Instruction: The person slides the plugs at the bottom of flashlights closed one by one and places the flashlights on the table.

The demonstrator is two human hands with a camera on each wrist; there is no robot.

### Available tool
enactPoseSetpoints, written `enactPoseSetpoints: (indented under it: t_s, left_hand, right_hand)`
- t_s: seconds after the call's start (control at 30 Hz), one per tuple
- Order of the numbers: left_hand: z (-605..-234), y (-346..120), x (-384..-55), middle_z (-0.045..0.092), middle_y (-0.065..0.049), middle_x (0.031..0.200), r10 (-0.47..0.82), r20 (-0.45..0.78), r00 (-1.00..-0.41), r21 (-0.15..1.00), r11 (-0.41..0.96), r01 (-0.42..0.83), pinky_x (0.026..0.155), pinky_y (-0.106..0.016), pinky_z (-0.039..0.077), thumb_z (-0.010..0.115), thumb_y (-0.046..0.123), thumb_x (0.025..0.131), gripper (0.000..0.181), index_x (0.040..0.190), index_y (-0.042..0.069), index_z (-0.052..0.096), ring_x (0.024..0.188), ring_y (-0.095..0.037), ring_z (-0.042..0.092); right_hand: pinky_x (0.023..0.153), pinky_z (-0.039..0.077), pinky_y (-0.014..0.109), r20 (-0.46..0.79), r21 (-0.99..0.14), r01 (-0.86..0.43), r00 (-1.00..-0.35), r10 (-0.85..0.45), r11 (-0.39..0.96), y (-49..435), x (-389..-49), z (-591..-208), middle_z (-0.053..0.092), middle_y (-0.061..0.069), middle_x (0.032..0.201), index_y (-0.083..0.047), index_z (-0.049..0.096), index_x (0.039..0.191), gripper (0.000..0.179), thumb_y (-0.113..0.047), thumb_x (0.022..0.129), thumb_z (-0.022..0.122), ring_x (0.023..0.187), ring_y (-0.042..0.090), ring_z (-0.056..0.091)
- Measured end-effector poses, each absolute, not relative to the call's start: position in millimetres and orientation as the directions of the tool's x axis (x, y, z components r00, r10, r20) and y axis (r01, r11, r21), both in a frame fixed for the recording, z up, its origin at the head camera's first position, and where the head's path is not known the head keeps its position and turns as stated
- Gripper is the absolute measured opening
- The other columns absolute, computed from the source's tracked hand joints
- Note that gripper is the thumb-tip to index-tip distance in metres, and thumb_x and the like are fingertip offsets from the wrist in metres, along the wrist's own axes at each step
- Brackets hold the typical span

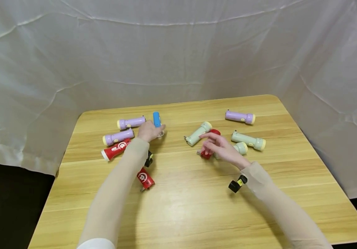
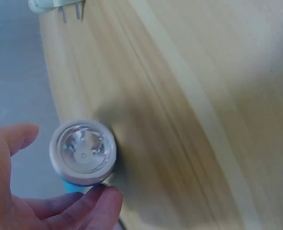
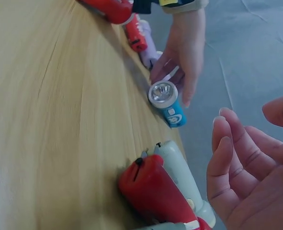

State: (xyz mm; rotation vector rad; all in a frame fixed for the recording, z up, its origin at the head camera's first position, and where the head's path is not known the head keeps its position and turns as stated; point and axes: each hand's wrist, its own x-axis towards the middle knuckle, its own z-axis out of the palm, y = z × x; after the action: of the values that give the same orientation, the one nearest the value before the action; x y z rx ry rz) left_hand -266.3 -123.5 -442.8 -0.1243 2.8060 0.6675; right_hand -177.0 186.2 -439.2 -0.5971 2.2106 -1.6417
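A blue flashlight [image 1: 157, 118] with a white head lies near the table's back edge. Beside it is my left hand [image 1: 148, 130], and in the left wrist view the lens of the flashlight [image 2: 84, 155] faces the camera. The left fingers [image 2: 100, 203] are close along one side of it, with the thumb apart on the other; whether they touch is unclear. My right hand [image 1: 222, 148] hovers above a red flashlight [image 1: 206, 155], fingers loosely bent and holding nothing. The right wrist view shows this red flashlight [image 3: 153, 184] next to a pale green flashlight [image 3: 177, 165], apart from the hand.
Two purple flashlights [image 1: 131, 122] and a red flashlight [image 1: 116, 149] lie left of my left hand. Another red flashlight [image 1: 145, 179] is partly hidden by the left arm. Pale green flashlights [image 1: 248, 140] and a purple flashlight [image 1: 240, 117] lie at right. Pale cloth [image 1: 178, 52] hangs behind.
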Motion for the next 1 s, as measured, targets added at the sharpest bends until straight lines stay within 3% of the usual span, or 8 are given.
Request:
enactPoseSetpoints:
  t_s: [0.13,0.23,0.43,0.6,0.77,1.0]
  left_hand:
    - [-435,-128,-261,0.065,-0.023,0.126,-0.008,-0.198,-0.980,0.444,0.891,-0.097,0.093,-0.047,0.054,0.052,0.052,0.099,0.065,0.137,-0.001,0.054,0.110,-0.036,0.064]
    - [-428,-132,-257,0.057,-0.022,0.144,-0.003,-0.154,-0.988,0.448,0.891,-0.072,0.105,-0.053,0.049,0.051,0.051,0.100,0.069,0.149,0.003,0.044,0.129,-0.042,0.057]
    - [-413,-137,-244,0.058,-0.018,0.145,0.017,-0.045,-0.999,0.466,0.885,-0.006,0.105,-0.054,0.049,0.051,0.047,0.100,0.062,0.147,0.006,0.048,0.130,-0.040,0.057]
    - [-403,-138,-228,0.059,-0.020,0.143,0.113,0.036,-0.993,0.501,0.857,0.116,0.114,-0.052,0.043,0.053,0.035,0.101,0.053,0.143,0.004,0.053,0.135,-0.038,0.053]
    - [-398,-145,-206,0.060,-0.019,0.142,0.230,0.054,-0.972,0.484,0.845,0.227,0.118,-0.052,0.039,0.056,0.029,0.101,0.046,0.138,0.002,0.057,0.138,-0.039,0.051]
    - [-401,-155,-178,0.060,-0.018,0.142,0.326,0.085,-0.941,0.438,0.836,0.329,0.119,-0.055,0.036,0.057,0.028,0.101,0.043,0.136,0.002,0.059,0.137,-0.039,0.050]
  right_hand:
    - [0.080,0.056,0.024,0.026,-0.904,-0.227,-0.875,-0.483,0.363,186,-180,-437,0.068,0.027,0.105,0.005,0.052,0.137,0.037,-0.011,0.104,0.051,0.089,0.024,0.068]
    - [0.082,0.055,0.024,0.052,-0.844,-0.287,-0.885,-0.463,0.453,183,-182,-432,0.070,0.023,0.107,0.002,0.055,0.136,0.037,-0.013,0.103,0.053,0.093,0.028,0.068]
    - [0.073,0.052,0.029,0.139,-0.681,-0.450,-0.854,-0.501,0.578,172,-192,-418,0.073,0.010,0.100,-0.002,0.059,0.134,0.035,-0.016,0.102,0.055,0.080,0.015,0.062]
    - [0.069,0.056,0.034,0.204,-0.478,-0.600,-0.786,-0.583,0.642,166,-205,-410,0.071,0.015,0.107,0.001,0.059,0.133,0.036,-0.012,0.099,0.055,0.084,0.022,0.065]
    - [0.086,0.059,0.043,0.141,-0.325,-0.630,-0.769,-0.623,0.705,160,-216,-408,0.066,0.019,0.123,0.002,0.056,0.136,0.043,-0.013,0.096,0.062,0.099,0.029,0.067]
    - [0.111,0.047,0.051,-0.004,-0.217,-0.639,-0.756,-0.655,0.738,147,-230,-416,0.059,0.020,0.137,0.000,0.052,0.141,0.055,-0.012,0.090,0.069,0.126,0.038,0.057]
